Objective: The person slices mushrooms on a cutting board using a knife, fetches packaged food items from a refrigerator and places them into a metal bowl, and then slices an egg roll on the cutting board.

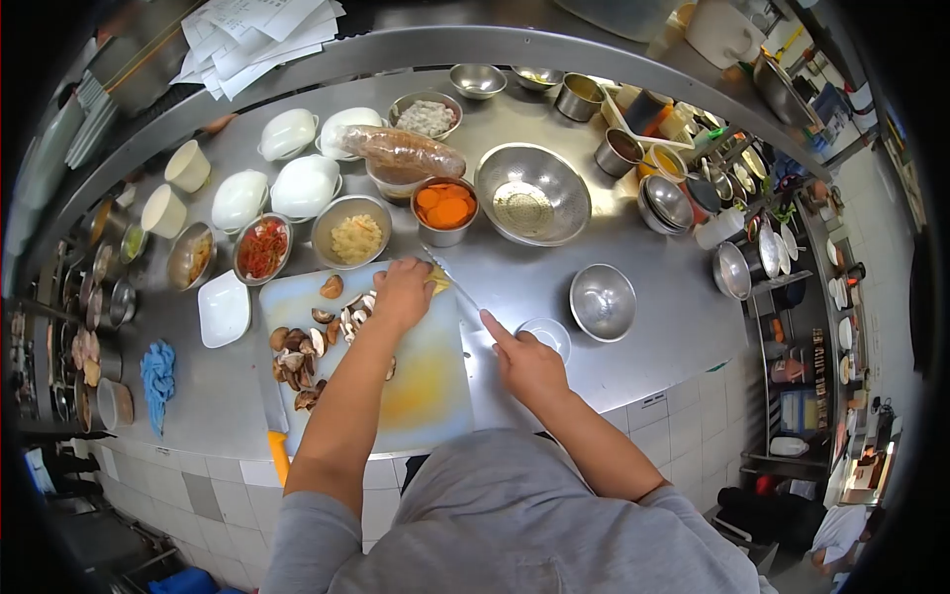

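Note:
My right hand point(532, 368) is closed round the handle of a knife point(460, 287), index finger stretched toward the blade, which points up and left over the board's right edge. Fingers bent, my left hand point(404, 292) presses on a pale yellow piece of food point(436, 279) beside the blade; its kind is not clear. Both are at the upper right of a cutting board point(426, 342) with yellow stains. Cut mushrooms point(294, 358) lie in a pile at the board's left, with sliced ones near my left wrist. A small clear bowl point(546, 337) is partly behind my right hand.
Behind the board stand bowls of chopped yellowish food point(356, 236), red strips point(263, 249) and a pot of carrot slices point(445, 206), plus a large colander point(532, 194). A steel bowl point(603, 302) is at right. A yellow-handled knife point(278, 453) overhangs the front edge; a blue cloth point(158, 384) lies left.

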### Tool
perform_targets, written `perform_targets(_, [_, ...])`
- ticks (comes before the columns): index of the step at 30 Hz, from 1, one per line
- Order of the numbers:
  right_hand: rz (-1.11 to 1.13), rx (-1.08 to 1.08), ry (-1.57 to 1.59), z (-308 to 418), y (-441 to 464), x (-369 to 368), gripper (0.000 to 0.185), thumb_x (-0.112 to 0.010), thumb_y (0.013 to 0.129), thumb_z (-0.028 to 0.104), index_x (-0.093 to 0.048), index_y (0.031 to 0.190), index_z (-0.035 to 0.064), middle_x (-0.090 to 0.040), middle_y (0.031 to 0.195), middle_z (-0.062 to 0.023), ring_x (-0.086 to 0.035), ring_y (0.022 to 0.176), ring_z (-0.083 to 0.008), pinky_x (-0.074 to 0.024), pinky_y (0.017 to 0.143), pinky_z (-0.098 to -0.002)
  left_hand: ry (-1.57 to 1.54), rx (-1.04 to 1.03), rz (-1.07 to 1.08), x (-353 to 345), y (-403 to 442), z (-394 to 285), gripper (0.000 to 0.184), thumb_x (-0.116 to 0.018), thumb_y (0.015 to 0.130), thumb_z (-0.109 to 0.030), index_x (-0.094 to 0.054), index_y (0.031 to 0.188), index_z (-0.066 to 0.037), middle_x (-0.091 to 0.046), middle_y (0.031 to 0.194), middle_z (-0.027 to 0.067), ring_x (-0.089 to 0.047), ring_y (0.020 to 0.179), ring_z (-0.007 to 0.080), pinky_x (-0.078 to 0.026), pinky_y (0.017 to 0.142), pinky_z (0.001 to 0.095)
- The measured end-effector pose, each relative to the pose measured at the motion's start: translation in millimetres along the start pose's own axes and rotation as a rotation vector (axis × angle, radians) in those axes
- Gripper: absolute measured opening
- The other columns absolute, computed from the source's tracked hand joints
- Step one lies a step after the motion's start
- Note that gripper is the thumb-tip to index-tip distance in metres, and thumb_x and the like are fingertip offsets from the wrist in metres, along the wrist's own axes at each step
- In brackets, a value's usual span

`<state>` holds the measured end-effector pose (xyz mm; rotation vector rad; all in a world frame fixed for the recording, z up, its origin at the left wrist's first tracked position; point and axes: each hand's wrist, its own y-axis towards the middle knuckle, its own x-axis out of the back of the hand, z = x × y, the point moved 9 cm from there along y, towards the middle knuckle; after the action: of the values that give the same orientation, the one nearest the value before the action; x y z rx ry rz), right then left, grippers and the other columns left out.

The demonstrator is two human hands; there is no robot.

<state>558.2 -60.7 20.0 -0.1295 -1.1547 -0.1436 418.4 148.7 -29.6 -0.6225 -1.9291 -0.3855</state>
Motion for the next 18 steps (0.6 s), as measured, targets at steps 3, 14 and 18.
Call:
perform_targets(3, [0.051, -0.022, -0.011, -1, 2, -2, 0.066, -0.063, 0.107, 0.022, -0.045, 0.168, 0.0403, -0.07, 0.09, -0.0193, -0.073, 0.077, -0.0395, -0.0603, 0.07, -0.053, 0.004, -0.021, -0.017, 2, -3, -5, 0.034, -0.075, 0.099, -0.023, -0.074, 0.13, -0.012, -0.067, 0.134, 0.0062, -0.058, 0.132, 0.03, -0.042, 0.105, 0.0538])
perform_targets(14, [0.12, -0.045, -0.013, 10, 10, 1, 0.067, -0.062, 0.108, 0.023, -0.04, 0.169, 0.0411, -0.071, 0.094, -0.0213, -0.073, 0.081, -0.0407, -0.0601, 0.076, -0.053, 0.023, -0.013, -0.076, 12, -3, -4, 0.031, -0.077, 0.097, -0.026, -0.076, 0.124, -0.011, -0.067, 0.127, 0.0051, -0.058, 0.127, 0.0294, -0.041, 0.101, 0.0517])
perform_targets(18, [0.142, -0.05, -0.025, 8, 9, -3, 0.067, -0.061, 0.109, 0.023, -0.039, 0.169, 0.0428, -0.071, 0.095, -0.0213, -0.073, 0.081, -0.0399, -0.0603, 0.077, -0.0531, 0.03, -0.002, -0.078, 10, -4, -2, 0.029, -0.077, 0.096, -0.027, -0.078, 0.121, -0.012, -0.067, 0.125, 0.005, -0.058, 0.127, 0.0284, -0.04, 0.101, 0.0514])
